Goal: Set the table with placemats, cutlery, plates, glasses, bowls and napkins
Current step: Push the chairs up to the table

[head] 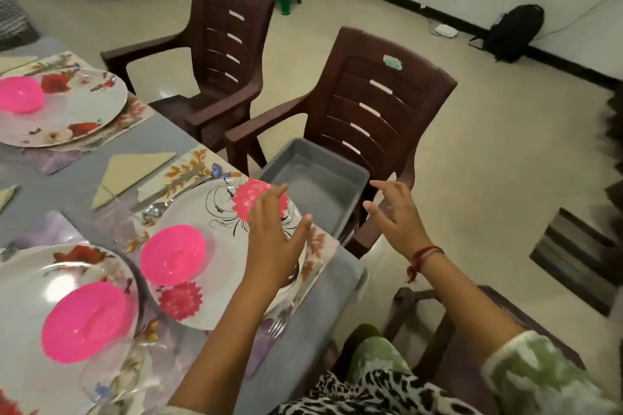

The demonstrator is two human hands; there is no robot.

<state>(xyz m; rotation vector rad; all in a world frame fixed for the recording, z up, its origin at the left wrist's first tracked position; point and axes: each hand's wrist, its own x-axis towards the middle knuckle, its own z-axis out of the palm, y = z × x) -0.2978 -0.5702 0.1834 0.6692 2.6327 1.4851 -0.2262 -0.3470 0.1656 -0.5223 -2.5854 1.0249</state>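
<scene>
My left hand (274, 236) hovers open over the right rim of a white plate (215, 209) with a pink flower print, holding nothing. My right hand (394, 216) is open in the air beyond the table's edge, near a grey tub (350, 172) that sits on a brown chair. An upturned pink bowl (172, 254) lies on the white plate. The plate rests on a floral placemat (188, 162) with a knife (175, 184) and spoon (155, 209) at its far side and a fork (277, 328) at its near side. A folded cream napkin (131, 172) lies beside it.
Two more floral plates (77, 104) (37, 286) carry pink bowls (20, 94) (84, 322). A clear glass (111, 377) stands at the near left. Two brown plastic chairs (222, 44) (381, 111) stand along the table's right side; a third chair (438, 320) is by my legs.
</scene>
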